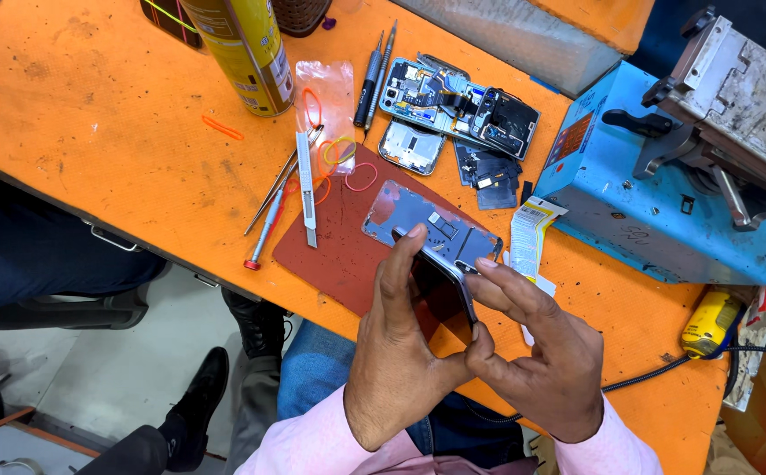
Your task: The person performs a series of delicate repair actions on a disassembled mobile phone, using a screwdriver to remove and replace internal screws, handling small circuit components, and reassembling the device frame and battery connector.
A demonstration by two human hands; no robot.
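A dark phone screen panel (440, 281) is tilted on edge above the red work mat (330, 237). My left hand (396, 352) grips its left side, with one finger laid over the top corner. My right hand (537, 352) pinches its right edge with thumb and fingertips. Just behind the panel a phone frame (427, 224) with a shiny silver-blue inner face lies flat on the mat.
Tweezers, a red-tipped screwdriver (264, 229) and a knife blade lie left of the mat, with rubber bands nearby. An opened phone body (453, 101) and loose parts sit behind. A yellow spray can (242, 53) stands far left. A blue machine (664, 185) occupies the right.
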